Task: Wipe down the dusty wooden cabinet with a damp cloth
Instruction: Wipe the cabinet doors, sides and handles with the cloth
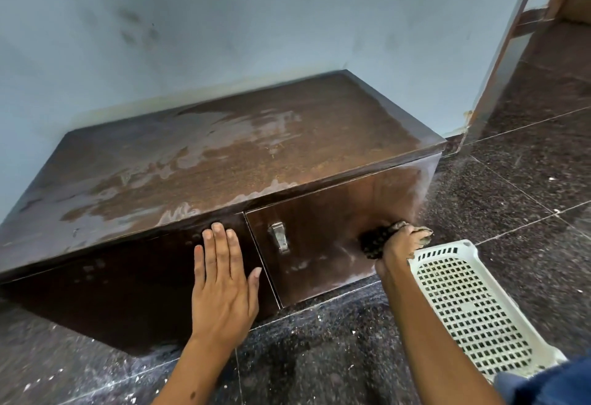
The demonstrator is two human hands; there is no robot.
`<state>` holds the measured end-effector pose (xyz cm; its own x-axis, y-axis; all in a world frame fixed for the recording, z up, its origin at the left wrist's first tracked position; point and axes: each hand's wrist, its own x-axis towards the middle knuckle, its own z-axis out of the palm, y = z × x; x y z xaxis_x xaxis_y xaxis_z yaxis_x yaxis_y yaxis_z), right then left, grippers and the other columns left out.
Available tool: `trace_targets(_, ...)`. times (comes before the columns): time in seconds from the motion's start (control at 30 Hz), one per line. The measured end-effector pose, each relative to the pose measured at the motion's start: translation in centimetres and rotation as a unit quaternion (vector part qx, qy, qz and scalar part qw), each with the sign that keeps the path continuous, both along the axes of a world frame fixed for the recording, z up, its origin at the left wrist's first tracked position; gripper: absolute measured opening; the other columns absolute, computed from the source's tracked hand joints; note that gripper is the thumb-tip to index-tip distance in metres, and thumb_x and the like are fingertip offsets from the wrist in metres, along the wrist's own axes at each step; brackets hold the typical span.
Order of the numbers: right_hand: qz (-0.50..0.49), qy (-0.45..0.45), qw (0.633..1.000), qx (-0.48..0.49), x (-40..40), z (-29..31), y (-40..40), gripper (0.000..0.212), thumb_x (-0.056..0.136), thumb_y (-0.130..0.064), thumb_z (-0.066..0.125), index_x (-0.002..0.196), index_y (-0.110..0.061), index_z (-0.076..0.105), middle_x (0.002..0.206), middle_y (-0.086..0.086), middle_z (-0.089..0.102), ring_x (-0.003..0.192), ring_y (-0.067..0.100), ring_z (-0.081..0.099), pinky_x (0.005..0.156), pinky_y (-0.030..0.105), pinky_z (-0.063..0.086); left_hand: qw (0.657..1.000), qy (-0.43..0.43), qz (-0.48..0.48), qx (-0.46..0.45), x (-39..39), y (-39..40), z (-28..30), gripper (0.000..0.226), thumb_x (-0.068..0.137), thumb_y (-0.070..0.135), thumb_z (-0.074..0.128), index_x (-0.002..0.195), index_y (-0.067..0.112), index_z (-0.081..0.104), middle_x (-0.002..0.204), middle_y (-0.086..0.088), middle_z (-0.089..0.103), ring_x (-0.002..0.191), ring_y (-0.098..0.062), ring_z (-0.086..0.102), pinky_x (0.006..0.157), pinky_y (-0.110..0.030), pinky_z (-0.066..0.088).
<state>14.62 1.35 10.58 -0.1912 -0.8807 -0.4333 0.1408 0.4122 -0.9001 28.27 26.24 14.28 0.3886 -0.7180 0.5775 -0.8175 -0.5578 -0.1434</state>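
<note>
Dark, crumpled cloth is gripped in the right hand's curled fingers against the glossy wooden cabinet's right door, while the left hand presses flat, fingers straight, beside a white perforated plastic basket.

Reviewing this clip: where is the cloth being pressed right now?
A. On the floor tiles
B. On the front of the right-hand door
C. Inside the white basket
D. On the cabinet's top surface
B. The right hand grips the dark cloth against the front of the right-hand door, to the right of its metal handle, while the left hand rests flat on the left door.
</note>
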Motion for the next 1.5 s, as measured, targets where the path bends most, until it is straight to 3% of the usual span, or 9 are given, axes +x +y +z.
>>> trace_targets(0.07, -0.015, 0.032, 0.999, -0.003, 1.9, 2.0, 2.3, 0.054, 0.104, -0.024, 0.021, 0.152, -0.009, 0.001, 0.158, 0.019, 0.000, 0.144, 0.033, 0.010, 0.115, 0.043, 0.014, 1.000, -0.003, 0.007, 0.008, -0.2, 0.0, 0.1, 0.072, 0.093, 0.038, 0.028, 0.144, -0.009, 0.009, 0.154, -0.024, 0.001, 0.145, -0.035, 0.001, 0.119, -0.045, 0.003)
trace_targets(0.17, 0.010, 0.030, 0.986, -0.162, 5.5, 5.3, 7.5, 0.055, 0.104, -0.030, 0.022, 0.151, -0.018, -0.004, 0.156, 0.008, -0.021, 0.146, 0.024, -0.009, 0.118, 0.045, 0.006, 0.999, -0.018, -0.009, 0.031, -0.8, -0.5, 0.2, 0.070, 0.094, 0.038, 0.026, 0.144, -0.008, 0.010, 0.155, -0.025, -0.001, 0.145, -0.035, 0.003, 0.118, -0.046, 0.007)
trace_targets(0.27, 0.066, 0.049, 0.918, -0.389, 8.1, 7.5, 13.3, 0.056, 0.102, -0.034, 0.022, 0.151, -0.021, -0.003, 0.154, -0.005, -0.027, 0.145, 0.015, -0.018, 0.118, 0.033, -0.008, 0.997, -0.041, -0.051, 0.051, -1.5, -1.5, 0.5, 0.069, 0.094, 0.036, 0.023, 0.145, -0.008, 0.010, 0.155, -0.024, -0.004, 0.145, -0.035, 0.002, 0.118, -0.045, 0.006)
trace_targets(0.33, 0.106, 0.066, 0.888, -0.443, 8.6, 7.4, 14.5, 0.057, 0.101, -0.034, 0.023, 0.150, -0.022, -0.003, 0.154, -0.006, -0.025, 0.145, 0.016, -0.019, 0.117, 0.027, -0.011, 0.994, -0.054, -0.064, 0.063, -1.7, -2.2, 0.8, 0.073, 0.089, 0.035, 0.027, 0.145, -0.008, 0.009, 0.155, -0.024, -0.005, 0.145, -0.035, 0.000, 0.118, -0.044, 0.004)
trace_targets(0.67, 0.042, 0.076, 0.931, -0.355, 3.9, 6.5, 5.1, 0.055, 0.101, -0.033, 0.022, 0.151, -0.024, 0.001, 0.156, 0.011, -0.019, 0.144, 0.024, -0.015, 0.116, 0.040, -0.006, 0.996, -0.022, -0.035, 0.075, -2.4, -2.4, 2.1, 0.065, 0.093, 0.033, 0.030, 0.147, -0.002, 0.019, 0.157, -0.017, 0.009, 0.145, -0.028, 0.010, 0.119, -0.042, 0.005)
trace_targets(0.9, 0.038, -0.005, 0.996, -0.080, -0.6, 5.6, 0.7, 0.050, 0.104, -0.010, 0.021, 0.150, -0.001, 0.005, 0.156, 0.023, -0.005, 0.145, 0.032, -0.003, 0.111, 0.028, -0.003, 0.994, -0.011, -0.036, 0.099, -3.2, -1.2, 4.0, 0.062, 0.091, 0.031, 0.028, 0.144, -0.001, 0.026, 0.155, -0.015, 0.018, 0.143, -0.028, 0.018, 0.116, -0.043, 0.010)
trace_targets(0.97, 0.050, 0.017, 0.987, -0.151, 1.0, 6.5, 3.0, 0.050, 0.104, -0.012, 0.021, 0.149, 0.001, 0.004, 0.156, 0.022, -0.013, 0.144, 0.031, -0.007, 0.108, 0.021, -0.007, 0.994, -0.007, -0.036, 0.101, -3.3, -1.1, 4.3, 0.062, 0.091, 0.030, 0.028, 0.144, -0.001, 0.027, 0.155, -0.015, 0.018, 0.143, -0.028, 0.018, 0.116, -0.043, 0.009)
trace_targets(1.13, 0.060, 0.061, 0.908, -0.410, 6.4, 10.5, 10.4, 0.056, 0.102, -0.026, 0.026, 0.150, -0.017, -0.001, 0.152, -0.005, -0.022, 0.145, 0.016, -0.015, 0.120, 0.040, -0.002, 0.993, -0.003, -0.039, 0.109, -3.3, -1.1, 4.3, 0.062, 0.091, 0.031, 0.030, 0.144, -0.001, 0.027, 0.155, -0.015, 0.018, 0.143, -0.028, 0.019, 0.117, -0.044, 0.009)
trace_targets(1.5, 0.032, 0.041, 0.945, -0.323, 0.9, 11.6, 2.1, 0.052, 0.105, -0.024, 0.021, 0.151, -0.026, -0.002, 0.158, 0.010, -0.017, 0.146, 0.024, -0.013, 0.118, 0.046, 0.000, 0.993, 0.027, -0.051, 0.104, -3.3, -1.0, 4.6, 0.063, 0.091, 0.033, 0.030, 0.145, 0.000, 0.025, 0.156, -0.013, 0.017, 0.145, -0.024, 0.014, 0.117, -0.047, 0.009)
